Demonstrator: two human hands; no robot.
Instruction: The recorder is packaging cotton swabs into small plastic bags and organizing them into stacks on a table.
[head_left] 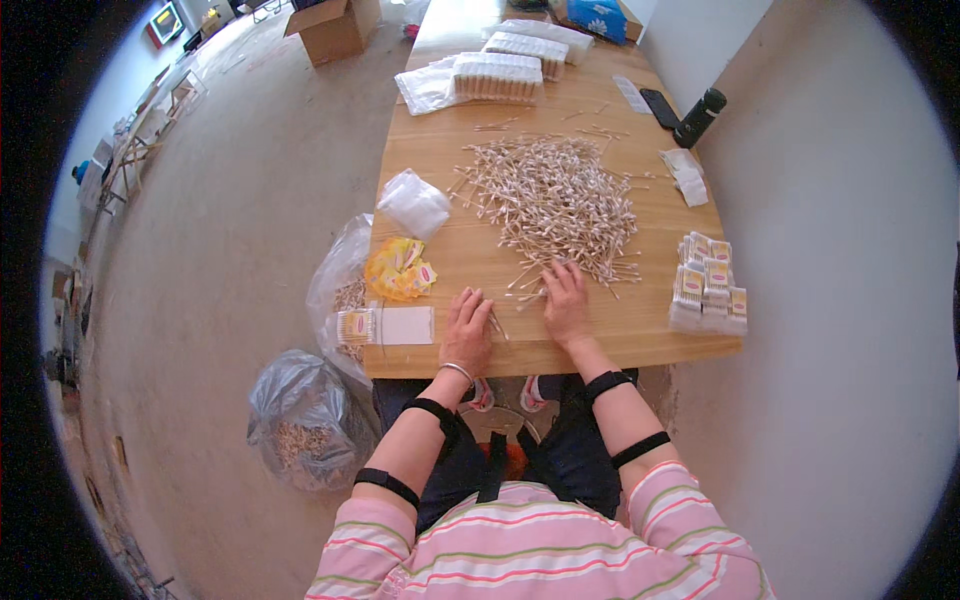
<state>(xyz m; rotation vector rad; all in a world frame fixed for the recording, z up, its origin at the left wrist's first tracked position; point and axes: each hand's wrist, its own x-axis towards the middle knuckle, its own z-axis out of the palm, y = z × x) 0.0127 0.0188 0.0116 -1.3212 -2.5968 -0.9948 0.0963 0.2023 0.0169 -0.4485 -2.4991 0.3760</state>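
A big loose pile of cotton swabs [560,200] covers the middle of the wooden table [620,335]. At the pile's near edge my right hand [567,302] lies with its fingers a little apart, the tips touching swabs. My left hand [467,328] rests near the front edge, fingers curled down, with a few swabs [498,323] sticking out by its thumb side; its palm is hidden. Left of that hand lies a white card [408,326] beside a clear pack of swabs [357,325]. Yellow printed labels [400,270] and clear plastic bags [414,204] lie beyond.
Filled swab packs [709,285] are stacked at the right edge. A dark bottle [700,118], a phone [659,108] and a tissue [685,176] lie farther back. Bundled swabs [497,78] stand at the far end. A bag of swabs [310,420] sits on the floor; a wall [830,250] rises right.
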